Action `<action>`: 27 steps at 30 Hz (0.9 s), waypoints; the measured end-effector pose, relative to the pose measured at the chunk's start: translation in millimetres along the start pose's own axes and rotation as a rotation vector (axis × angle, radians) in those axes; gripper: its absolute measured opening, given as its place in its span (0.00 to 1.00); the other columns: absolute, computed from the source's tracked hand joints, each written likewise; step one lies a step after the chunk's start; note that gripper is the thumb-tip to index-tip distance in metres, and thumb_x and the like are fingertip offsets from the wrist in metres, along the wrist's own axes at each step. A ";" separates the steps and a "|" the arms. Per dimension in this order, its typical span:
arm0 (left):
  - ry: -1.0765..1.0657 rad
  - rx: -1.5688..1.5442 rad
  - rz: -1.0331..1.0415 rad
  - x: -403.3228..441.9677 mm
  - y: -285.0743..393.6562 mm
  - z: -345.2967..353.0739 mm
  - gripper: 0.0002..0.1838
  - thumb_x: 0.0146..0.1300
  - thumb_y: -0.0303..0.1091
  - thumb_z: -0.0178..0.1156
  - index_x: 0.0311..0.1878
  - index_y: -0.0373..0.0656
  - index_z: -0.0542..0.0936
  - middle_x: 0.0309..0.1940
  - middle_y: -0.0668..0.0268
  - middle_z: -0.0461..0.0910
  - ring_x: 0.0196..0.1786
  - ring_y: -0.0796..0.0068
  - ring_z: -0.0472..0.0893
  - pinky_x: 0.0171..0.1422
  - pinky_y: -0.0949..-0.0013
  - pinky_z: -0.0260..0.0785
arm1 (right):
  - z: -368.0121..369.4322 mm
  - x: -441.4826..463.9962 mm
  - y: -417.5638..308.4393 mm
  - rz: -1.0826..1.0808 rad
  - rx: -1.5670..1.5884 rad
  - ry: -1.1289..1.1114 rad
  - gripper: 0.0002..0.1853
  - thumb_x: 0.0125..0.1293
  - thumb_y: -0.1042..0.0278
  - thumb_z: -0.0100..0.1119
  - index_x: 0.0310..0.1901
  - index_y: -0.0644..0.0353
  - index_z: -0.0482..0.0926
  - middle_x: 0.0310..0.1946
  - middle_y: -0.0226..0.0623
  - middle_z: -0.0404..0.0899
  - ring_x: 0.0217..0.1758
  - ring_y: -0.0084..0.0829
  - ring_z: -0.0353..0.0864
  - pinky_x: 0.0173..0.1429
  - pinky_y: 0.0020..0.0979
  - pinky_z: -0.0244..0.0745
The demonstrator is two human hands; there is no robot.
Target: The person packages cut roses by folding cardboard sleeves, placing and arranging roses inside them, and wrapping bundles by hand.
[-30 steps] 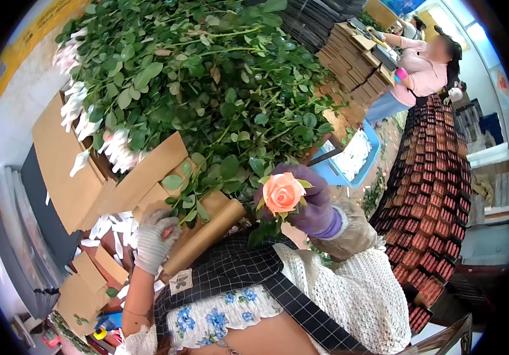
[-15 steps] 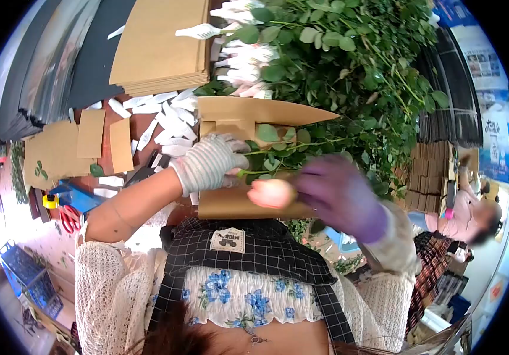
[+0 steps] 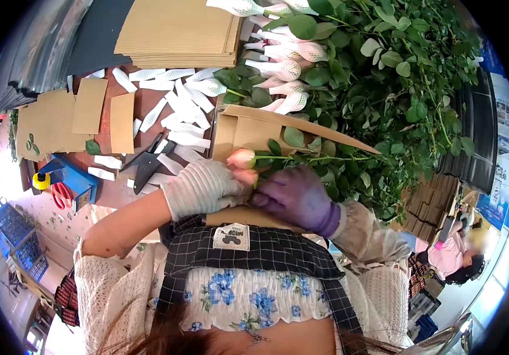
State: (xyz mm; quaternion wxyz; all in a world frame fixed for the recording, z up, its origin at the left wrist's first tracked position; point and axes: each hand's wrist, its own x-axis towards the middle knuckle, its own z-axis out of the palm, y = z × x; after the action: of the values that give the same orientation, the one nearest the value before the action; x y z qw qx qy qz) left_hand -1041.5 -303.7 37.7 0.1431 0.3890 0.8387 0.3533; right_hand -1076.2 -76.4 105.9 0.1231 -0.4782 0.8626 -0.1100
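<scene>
My left hand (image 3: 204,189), in a white striped glove, is closed at a pink rose (image 3: 247,176), its fingers around the lower side of the bloom. In a purple glove, my right hand (image 3: 293,198) is closed just below that bloom, at the stem, which its fingers mostly hide. A second pink rose (image 3: 241,158) lies just above, its stem stretching right over the brown cardboard wrap (image 3: 254,128). Both hands are over the near part of this wrap, close to my apron.
Leafy rose stems (image 3: 378,77) with white-netted blooms (image 3: 287,70) are heaped at the back right. White foam net sleeves (image 3: 189,121), a black stapler (image 3: 148,164) and a cardboard stack (image 3: 177,32) are left of them. Red scissors (image 3: 61,195) hang at a blue box. Another person sits far right.
My right hand has brought a rose left and down to my left hand, and both hands now meet at its bloom. Another bloom now shows on the wrap. The view has shifted slightly.
</scene>
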 end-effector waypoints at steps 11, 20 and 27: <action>-0.054 -0.071 -0.027 -7.7 9.3 -7.0 0.11 0.61 0.42 0.53 0.45 0.53 0.78 0.22 0.61 0.77 0.26 0.57 0.80 0.29 0.54 0.71 | 30.4 -1.9 8.8 -0.003 -0.149 -0.086 0.07 0.53 0.62 0.61 0.35 0.48 0.79 0.29 0.29 0.75 0.34 0.35 0.77 0.38 0.39 0.72; 0.031 0.144 -0.203 8.2 18.3 -8.8 0.16 0.64 0.46 0.53 0.50 0.52 0.78 0.23 0.58 0.78 0.25 0.54 0.80 0.28 0.52 0.71 | 2.8 -1.5 25.9 0.042 -0.167 0.298 0.22 0.50 0.66 0.61 0.51 0.48 0.78 0.42 0.32 0.76 0.45 0.39 0.76 0.46 0.40 0.72; -0.048 0.175 -0.204 3.2 23.1 -12.6 0.18 0.64 0.44 0.55 0.55 0.50 0.75 0.24 0.59 0.78 0.24 0.56 0.80 0.28 0.55 0.72 | 18.9 -26.2 32.6 0.123 -0.180 -0.034 0.23 0.54 0.70 0.53 0.55 0.48 0.74 0.36 0.33 0.74 0.37 0.37 0.78 0.40 0.39 0.73</action>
State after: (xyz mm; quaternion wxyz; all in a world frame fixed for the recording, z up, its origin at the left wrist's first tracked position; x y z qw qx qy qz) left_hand -1037.4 -297.0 63.0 0.1640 0.3210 0.8978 0.2531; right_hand -1082.8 -38.5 80.8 0.1009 -0.4355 0.8944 -0.0162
